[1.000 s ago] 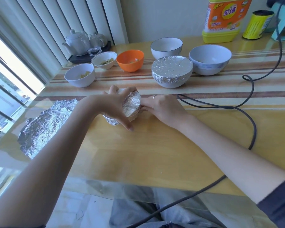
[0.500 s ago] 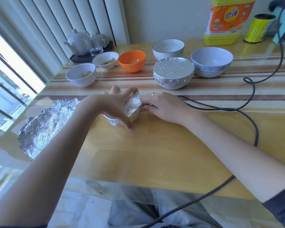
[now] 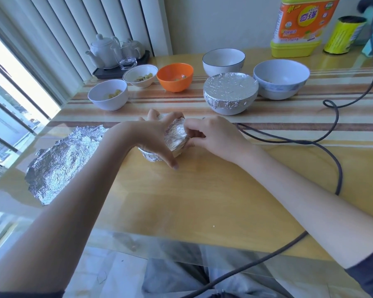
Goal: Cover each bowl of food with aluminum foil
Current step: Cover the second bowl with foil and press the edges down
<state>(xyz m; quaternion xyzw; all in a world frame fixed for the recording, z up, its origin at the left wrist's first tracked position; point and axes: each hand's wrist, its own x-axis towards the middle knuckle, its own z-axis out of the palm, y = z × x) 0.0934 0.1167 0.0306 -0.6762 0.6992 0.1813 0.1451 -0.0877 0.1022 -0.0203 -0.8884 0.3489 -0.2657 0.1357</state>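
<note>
Since the earlier frame, the right hand (image 3: 215,136) has curled its fingers tighter onto the foil (image 3: 177,134), now pinching its crinkled edge at the near right rim; the small bowl (image 3: 151,157) has not shifted. Left hand (image 3: 157,134) cups the bowl from the left, fingers spread over the far side and thumb stretched down the near wall, tip touching the table (image 3: 202,201). The bowl sits at mid-table, almost wholly hidden; its foil is silvery, finely creased, domed on top and folded down around the rim. Behind it, slightly right, a larger covered bowl (image 3: 230,92) shows a flat, taut foil lid with a crimped skirt over a pale wall. Uncovered bowls stand in an arc: two white bowls (image 3: 108,95) (image 3: 139,76) with yellowish pieces, a smooth orange bowl (image 3: 174,79), a dark-rimmed bowl (image 3: 223,61) and a pale blue bowl (image 3: 281,81). A loose foil sheet (image 3: 60,160), crumpled and irregular, lies flat at the left. A dark cable (image 3: 310,143) loops across the glossy wooden top, near the right hand.
</note>
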